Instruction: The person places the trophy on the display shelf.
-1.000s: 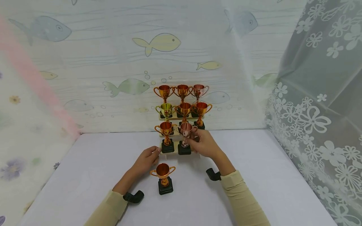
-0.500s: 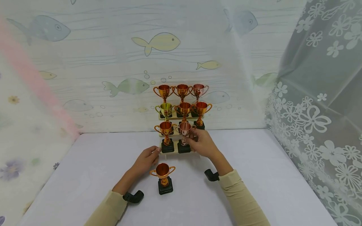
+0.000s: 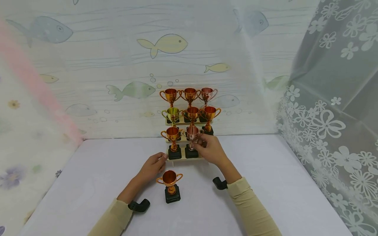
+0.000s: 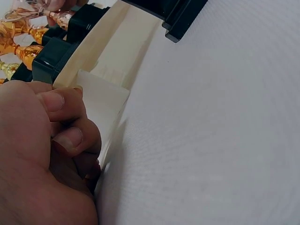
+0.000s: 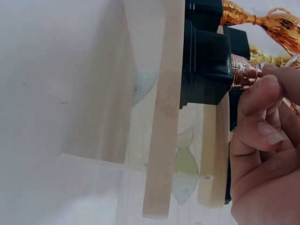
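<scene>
A small rose-gold trophy cup [image 3: 192, 132] with a black base [image 5: 206, 68] stands upright on the lowest tier of a pale wooden display rack [image 3: 183, 156]. My right hand [image 3: 212, 149] pinches its stem between thumb and fingers from the right. At the left end of that tier, my left hand [image 3: 154, 165] holds the rack's edge [image 4: 70, 75] with curled fingers. Left of the rose-gold cup, an orange-gold trophy [image 3: 174, 142] occupies the same tier. Another orange-gold trophy [image 3: 171, 180] is upright on the table in front, between my forearms.
Several more trophies fill the upper tiers, among them a yellow-gold one [image 3: 173, 114] and a rose-gold one [image 3: 207, 94]. The rack stands on a white table [image 3: 103, 183], close to a fish-patterned curtain [image 3: 118, 59]. Lace fabric [image 3: 330, 124] hangs at the right.
My right hand has moved the rose-gold trophy slightly back and left on the lowest tier. The left hand and the trophy in front stay put.
</scene>
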### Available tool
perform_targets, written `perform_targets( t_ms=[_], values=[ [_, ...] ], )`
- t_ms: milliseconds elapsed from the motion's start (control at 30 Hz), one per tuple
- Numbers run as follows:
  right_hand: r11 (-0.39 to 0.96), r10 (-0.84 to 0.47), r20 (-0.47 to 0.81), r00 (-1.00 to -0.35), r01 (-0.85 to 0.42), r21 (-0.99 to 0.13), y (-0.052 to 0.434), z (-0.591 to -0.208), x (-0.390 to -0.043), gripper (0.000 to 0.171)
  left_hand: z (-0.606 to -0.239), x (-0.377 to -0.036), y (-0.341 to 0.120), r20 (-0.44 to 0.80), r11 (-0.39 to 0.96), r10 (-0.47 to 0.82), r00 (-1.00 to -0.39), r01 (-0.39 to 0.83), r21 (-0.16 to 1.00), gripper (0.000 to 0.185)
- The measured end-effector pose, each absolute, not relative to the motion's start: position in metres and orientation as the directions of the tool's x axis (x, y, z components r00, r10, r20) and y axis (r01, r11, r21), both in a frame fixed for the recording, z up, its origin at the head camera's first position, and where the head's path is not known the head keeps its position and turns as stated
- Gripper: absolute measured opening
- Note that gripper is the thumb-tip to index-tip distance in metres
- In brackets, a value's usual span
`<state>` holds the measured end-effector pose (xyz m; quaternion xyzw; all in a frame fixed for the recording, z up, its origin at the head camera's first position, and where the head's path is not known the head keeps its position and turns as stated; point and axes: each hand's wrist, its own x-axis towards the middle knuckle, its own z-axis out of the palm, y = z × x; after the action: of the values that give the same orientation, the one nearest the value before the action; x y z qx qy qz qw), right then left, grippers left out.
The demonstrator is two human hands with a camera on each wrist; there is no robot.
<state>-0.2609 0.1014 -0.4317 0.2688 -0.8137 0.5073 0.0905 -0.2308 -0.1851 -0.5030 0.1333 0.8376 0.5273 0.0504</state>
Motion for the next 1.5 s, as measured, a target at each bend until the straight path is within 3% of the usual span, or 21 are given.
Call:
perform_targets(
  t_ms=[233, 467, 800, 1200, 1333, 1500],
  values=[
    [0.388, -0.356, 0.359, -0.863, -0.486, -0.783, 0.109, -0.428, -0.26, 0.017, -0.507, -0.232, -0.187, 0.065, 0.392, 0.291, -0.955, 0.181, 0.902, 0.04],
    [0.384, -0.471, 0.244, -0.848, -0.446, -0.808, 0.122, -0.424, -0.261, 0.008, -0.508, -0.233, -0.189, 0.061, 0.406, 0.289, -0.956, 0.18, 0.896, 0.042],
    [0.296, -0.72, 0.096, -0.687, -0.43, -0.853, 0.125, -0.426, -0.26, 0.004, -0.507, -0.231, -0.189, 0.055, 0.408, 0.288, -0.956, 0.175, 0.896, 0.041],
    [0.204, -0.887, 0.016, -0.462, -0.423, -0.883, 0.1, -0.428, -0.248, 0.035, -0.504, -0.229, -0.187, 0.051, 0.422, 0.285, -0.957, 0.172, 0.89, 0.04],
    [0.175, -0.911, 0.025, -0.411, -0.442, -0.88, 0.09, -0.433, -0.245, 0.037, -0.502, -0.228, -0.186, 0.044, 0.42, 0.276, -0.96, 0.162, 0.893, 0.038],
    [0.184, -0.919, 0.039, -0.393, -0.513, -0.838, 0.079, -0.438, -0.242, 0.031, -0.503, -0.228, -0.187, 0.044, 0.411, 0.279, -0.959, 0.161, 0.897, 0.038]
  ],
)
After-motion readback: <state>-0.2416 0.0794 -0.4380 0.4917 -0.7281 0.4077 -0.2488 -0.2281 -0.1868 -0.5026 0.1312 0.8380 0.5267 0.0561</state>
